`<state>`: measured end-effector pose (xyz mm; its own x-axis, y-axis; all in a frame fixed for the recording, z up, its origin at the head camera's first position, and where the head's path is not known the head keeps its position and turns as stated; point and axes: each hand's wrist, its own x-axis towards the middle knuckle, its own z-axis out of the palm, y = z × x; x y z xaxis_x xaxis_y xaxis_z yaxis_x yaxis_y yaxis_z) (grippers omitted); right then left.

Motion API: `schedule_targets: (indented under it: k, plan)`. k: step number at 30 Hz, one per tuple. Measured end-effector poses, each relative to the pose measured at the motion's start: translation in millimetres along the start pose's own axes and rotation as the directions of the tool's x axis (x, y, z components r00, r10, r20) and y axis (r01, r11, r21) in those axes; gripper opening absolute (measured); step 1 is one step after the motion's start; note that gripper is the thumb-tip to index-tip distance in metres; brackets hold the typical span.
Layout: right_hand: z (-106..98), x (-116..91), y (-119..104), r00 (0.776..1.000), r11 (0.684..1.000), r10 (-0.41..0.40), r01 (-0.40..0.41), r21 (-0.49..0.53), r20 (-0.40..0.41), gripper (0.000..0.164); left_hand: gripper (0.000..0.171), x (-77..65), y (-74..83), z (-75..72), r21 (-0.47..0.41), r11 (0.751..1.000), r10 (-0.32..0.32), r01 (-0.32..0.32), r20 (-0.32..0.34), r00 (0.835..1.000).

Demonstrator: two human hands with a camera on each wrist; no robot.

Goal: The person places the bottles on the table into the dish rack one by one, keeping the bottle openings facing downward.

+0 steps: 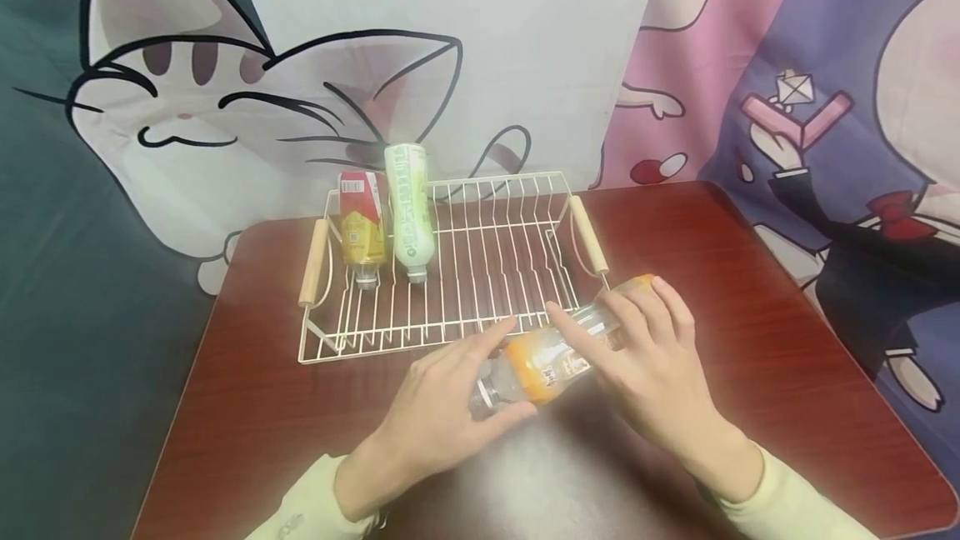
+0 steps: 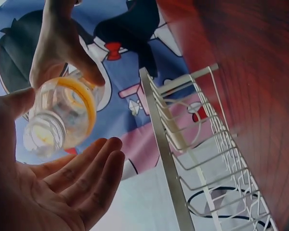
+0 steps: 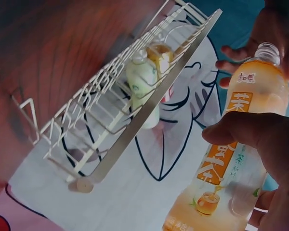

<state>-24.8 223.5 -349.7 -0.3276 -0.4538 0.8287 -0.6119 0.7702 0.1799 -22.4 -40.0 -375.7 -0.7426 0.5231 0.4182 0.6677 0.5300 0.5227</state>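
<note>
A clear plastic drink bottle with an orange label (image 1: 542, 367) is held above the table, in front of the rack, tilted with its neck toward the left hand. My right hand (image 1: 652, 357) grips the bottle's body near its base, thumb across the label in the right wrist view. Around the neck end my left hand (image 1: 442, 398) spreads its thumb and fingers. In the left wrist view those fingers (image 2: 89, 180) are extended beside the bottle mouth (image 2: 44, 134), palm facing it. No cap shows on the mouth.
Behind the hands stands a white wire rack (image 1: 495, 273) with wooden handles (image 1: 315, 261). At its left side lean a red-and-yellow bottle (image 1: 363, 223) and a pale green bottle (image 1: 409, 211), both neck down. A dark red tabletop (image 1: 240, 407) meets printed cartoon cloth behind.
</note>
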Motion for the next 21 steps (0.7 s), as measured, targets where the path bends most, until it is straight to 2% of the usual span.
schedule_targets:
  k: [7,13,17,20,21]
  plan:
    - [0,-1,-9,0.998,1.0,0.001,-0.001,0.003,0.062,0.061,0.087,0.7,0.5,3.9,0.037,0.998,0.051,-0.05,-0.013,0.999]
    - [3,-7,-11,0.996,1.0,0.009,-0.009,0.002,0.092,0.062,0.082,0.1,-2.6,3.3,0.029,0.996,0.089,-0.088,-0.045,0.995]
    - [3,-13,-9,0.991,0.998,0.034,-0.04,0.039,0.128,0.061,0.081,-1.1,-4.7,1.2,0.019,0.995,0.096,-0.095,-0.063,0.993]
    - [1,-18,-7,0.983,0.992,0.067,-0.084,0.093,0.168,0.066,0.079,-2.3,-6.9,-0.8,0.012,0.994,0.105,-0.104,-0.081,0.991]
    - [-1,-19,-5,0.98,0.988,0.082,-0.104,0.117,0.179,0.063,0.078,-2.7,-7.9,-1.7,0.008,0.994,0.108,-0.108,-0.089,0.99]
